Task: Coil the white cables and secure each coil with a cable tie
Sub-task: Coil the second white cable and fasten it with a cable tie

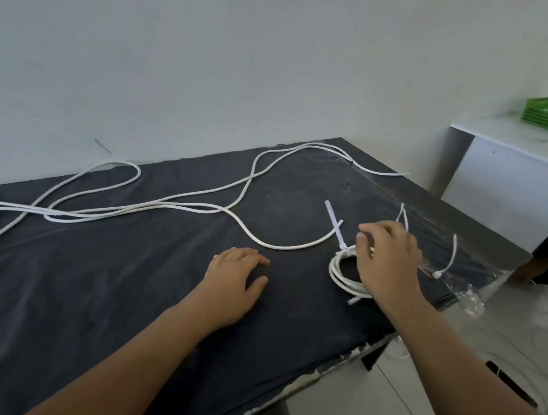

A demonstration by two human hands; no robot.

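Presently: tied coil (pixel 342 279) on worktop (pixel 123 293), partly under right hand (pixel 389 262), fingers (pixel 369 230) loosely spread, holding nothing; cable tie (pixel 334 224) tail just beside them; left hand (pixel 235 279) flat, empty, apart leftward.

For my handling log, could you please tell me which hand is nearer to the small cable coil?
Right. The right hand is over the small cable coil, by its cable tie; the left hand rests on the dark cloth, apart to the coil's left.
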